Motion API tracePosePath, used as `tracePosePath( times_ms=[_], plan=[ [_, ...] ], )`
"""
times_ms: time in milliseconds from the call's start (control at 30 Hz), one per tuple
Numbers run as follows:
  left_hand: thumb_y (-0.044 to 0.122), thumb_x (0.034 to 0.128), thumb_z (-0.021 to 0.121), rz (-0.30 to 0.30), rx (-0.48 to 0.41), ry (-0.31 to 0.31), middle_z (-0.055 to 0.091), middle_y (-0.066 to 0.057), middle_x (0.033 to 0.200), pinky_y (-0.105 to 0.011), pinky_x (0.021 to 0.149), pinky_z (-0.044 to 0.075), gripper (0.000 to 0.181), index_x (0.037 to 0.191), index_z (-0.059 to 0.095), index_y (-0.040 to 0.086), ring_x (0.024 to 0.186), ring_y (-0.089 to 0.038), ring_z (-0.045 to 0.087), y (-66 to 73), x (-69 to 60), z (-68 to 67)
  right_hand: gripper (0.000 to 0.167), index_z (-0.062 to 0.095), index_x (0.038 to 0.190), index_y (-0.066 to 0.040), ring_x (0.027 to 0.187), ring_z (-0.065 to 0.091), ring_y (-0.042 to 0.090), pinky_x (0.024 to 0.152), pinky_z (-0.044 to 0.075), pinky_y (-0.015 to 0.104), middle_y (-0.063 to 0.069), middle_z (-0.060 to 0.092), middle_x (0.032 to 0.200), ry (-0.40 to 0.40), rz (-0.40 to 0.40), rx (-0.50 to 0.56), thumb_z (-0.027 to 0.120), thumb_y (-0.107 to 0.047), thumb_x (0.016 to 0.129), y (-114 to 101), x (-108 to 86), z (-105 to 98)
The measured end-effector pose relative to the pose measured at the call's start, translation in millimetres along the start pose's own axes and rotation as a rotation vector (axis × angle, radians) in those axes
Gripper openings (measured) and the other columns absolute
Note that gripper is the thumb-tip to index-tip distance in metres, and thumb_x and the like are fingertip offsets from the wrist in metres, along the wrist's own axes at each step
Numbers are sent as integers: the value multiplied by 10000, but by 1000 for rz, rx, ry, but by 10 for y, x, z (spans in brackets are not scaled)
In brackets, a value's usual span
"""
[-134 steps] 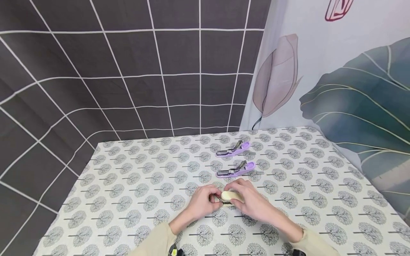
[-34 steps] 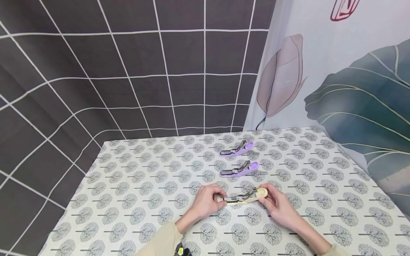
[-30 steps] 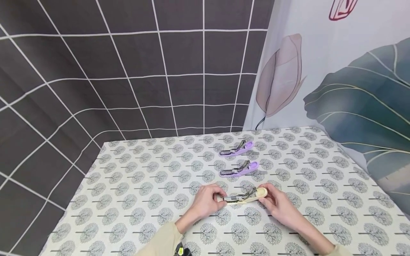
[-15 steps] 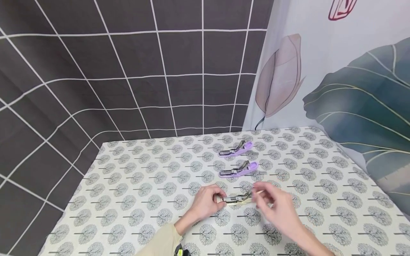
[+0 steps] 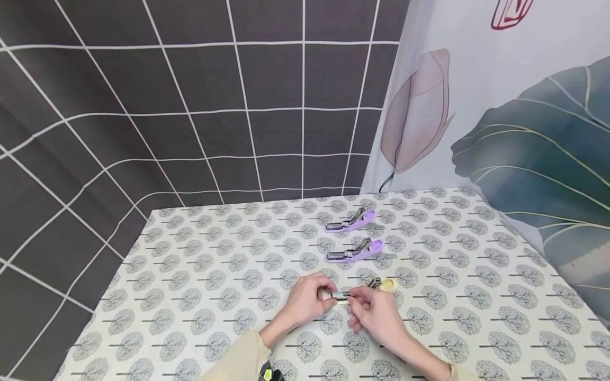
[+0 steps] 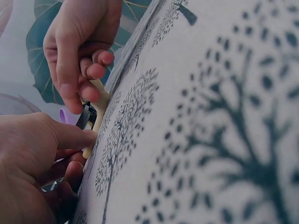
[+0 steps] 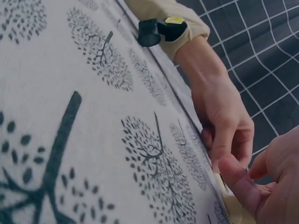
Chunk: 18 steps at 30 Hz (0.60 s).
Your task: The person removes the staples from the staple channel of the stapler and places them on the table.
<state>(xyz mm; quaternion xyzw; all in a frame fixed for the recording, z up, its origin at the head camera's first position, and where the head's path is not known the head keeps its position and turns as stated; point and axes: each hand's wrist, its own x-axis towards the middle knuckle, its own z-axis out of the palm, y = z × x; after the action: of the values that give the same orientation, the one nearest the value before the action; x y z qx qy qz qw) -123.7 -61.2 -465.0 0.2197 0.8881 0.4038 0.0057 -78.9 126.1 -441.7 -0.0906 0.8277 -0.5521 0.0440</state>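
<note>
A cream stapler [image 5: 388, 285] lies folded open on the patterned cloth in the head view, its metal magazine [image 5: 340, 295] exposed. My left hand [image 5: 307, 299] pinches its front end between thumb and fingers. My right hand [image 5: 376, 312] has its thumb and index finger at the magazine, with the other fingers curled; whether a small separate piece is between the tips cannot be told. In the left wrist view, dark metal [image 6: 85, 116] of the stapler shows between both hands. The right wrist view shows a cream edge [image 7: 236, 207] under the right thumb.
Two purple staplers, one nearer [image 5: 355, 251] and one farther [image 5: 351, 221], lie folded open beyond the hands. A thin grey strip [image 5: 388, 256] lies beside the nearer one. A dark grid curtain [image 5: 267, 106] and a leaf-patterned curtain [image 5: 538, 153] hang behind the table.
Earlier the cream stapler was closed under my right hand, then stood open with that hand at its cap. My right hand has since moved left to the magazine. The left hand stays on the front end.
</note>
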Motion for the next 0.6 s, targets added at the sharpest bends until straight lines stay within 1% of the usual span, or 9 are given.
tracePosePath(
  times_ms=[133,233,467,600],
  plan=[
    [90,763,848,7,-1,-4,628,75,791,-169,565,392,177,895,741,141,589,39,442,1,-1,-6,188,632,1072,170,488,641,134,472,546,276,83,680,730,17,10,-3,629,66,915,20,25,33],
    [85,761,848,18,2,-2,644,70,811,-167,570,394,182,898,740,134,595,42,443,2,1,-13,185,639,1063,172,487,643,138,470,545,275,79,682,725,14,9,-2,631,62,915,24,45,42],
    [78,757,846,36,5,1,655,77,837,-160,576,402,193,911,741,126,604,50,447,-15,-13,-11,234,609,1102,223,518,672,184,488,559,292,118,697,744,-30,30,57,603,74,921,-3,79,72],
    [70,754,844,59,6,6,661,58,830,-156,569,410,196,916,743,116,603,50,449,-20,-12,-4,265,581,1135,245,524,681,214,493,563,304,133,706,754,-53,46,84,586,77,930,-14,92,85]
  ],
)
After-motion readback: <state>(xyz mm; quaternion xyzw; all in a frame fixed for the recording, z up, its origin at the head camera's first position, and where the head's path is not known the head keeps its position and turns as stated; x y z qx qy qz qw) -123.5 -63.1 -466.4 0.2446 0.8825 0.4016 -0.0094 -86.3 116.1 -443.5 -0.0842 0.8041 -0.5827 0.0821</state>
